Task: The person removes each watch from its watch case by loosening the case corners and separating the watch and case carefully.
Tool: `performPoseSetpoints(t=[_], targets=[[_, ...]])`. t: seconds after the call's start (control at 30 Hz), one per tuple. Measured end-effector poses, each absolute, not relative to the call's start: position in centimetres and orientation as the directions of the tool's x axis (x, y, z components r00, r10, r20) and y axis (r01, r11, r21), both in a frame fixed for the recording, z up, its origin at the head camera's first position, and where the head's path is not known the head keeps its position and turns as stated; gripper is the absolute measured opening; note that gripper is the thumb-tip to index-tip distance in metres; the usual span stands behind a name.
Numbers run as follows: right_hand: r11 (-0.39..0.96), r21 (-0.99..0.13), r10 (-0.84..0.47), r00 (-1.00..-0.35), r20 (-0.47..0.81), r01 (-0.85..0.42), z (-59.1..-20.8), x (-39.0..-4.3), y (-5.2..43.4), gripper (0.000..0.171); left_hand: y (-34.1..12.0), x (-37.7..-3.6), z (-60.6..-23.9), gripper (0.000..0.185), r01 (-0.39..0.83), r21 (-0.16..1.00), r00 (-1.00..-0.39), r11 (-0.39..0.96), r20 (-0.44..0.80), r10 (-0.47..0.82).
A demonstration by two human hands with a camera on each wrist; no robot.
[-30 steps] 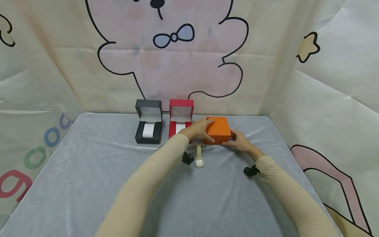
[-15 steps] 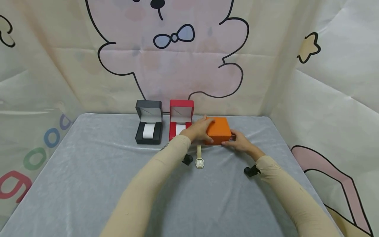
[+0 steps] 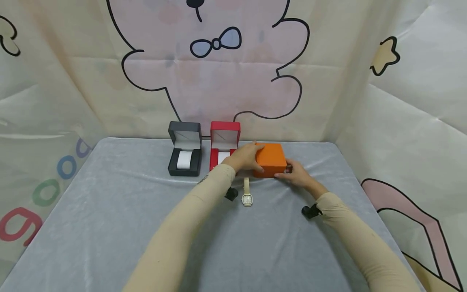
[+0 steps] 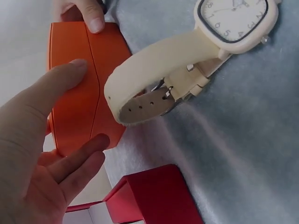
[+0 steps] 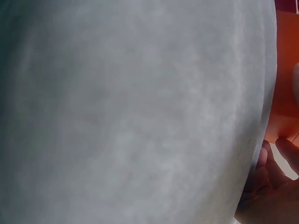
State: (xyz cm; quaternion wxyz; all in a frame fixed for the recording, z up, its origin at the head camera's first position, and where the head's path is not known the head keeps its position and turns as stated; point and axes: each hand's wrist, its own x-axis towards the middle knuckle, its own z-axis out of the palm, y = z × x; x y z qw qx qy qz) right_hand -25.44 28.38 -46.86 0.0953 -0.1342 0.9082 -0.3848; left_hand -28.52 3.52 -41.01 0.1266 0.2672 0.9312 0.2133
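A closed orange box (image 3: 271, 157) sits on the cloth-covered table between both hands. My left hand (image 3: 245, 157) grips its left side, and in the left wrist view the thumb lies on the front face, across from the fingers. At the lower right corner my right hand (image 3: 298, 175) holds the box with thumb and fingers; only part of that hand shows in the right wrist view. Near my left wrist lies a cream wristwatch (image 3: 247, 199) with its strap buckled into a loop (image 4: 149, 63). A small dark thing, too hidden to make out, shows between the right hand and the box.
Left of the orange box stands an open red watch box (image 3: 225, 125) with a white cushion, partly behind my left hand. Farther left is an open black watch box (image 3: 184, 172) with a white cushion (image 3: 184, 159). A printed curtain (image 3: 215, 89) hangs behind the table.
The head view has shifted slightly. Both hands stay at the orange box, and the box remains closed; the wristwatch and the other boxes have not moved.
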Motion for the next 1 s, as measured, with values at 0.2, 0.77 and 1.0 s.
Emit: performPoseSetpoints(t=[0.2, 0.77, 1.0], targets=[[0.647, -0.746, -0.32, -0.944, -0.078, -0.158, -47.0, -25.5, 28.4, 0.053, 3.3, -28.6, -40.9, 0.093, 0.424, 0.465, -0.841, 0.777, -0.114, 0.528], [0.617, -0.774, -0.297, -0.952, -0.067, -0.138, -46.5, -25.0, 27.9, 0.066, 3.1, -29.5, -41.0, 0.09, 0.389, 0.54, -0.837, 0.746, -0.13, 0.531], [0.615, -0.783, -0.286, -0.951, -0.119, -0.087, -45.9, -25.1, 27.9, 0.083, 3.0, -30.0, -41.1, 0.091, 0.36, 0.601, -0.83, 0.714, -0.143, 0.539]])
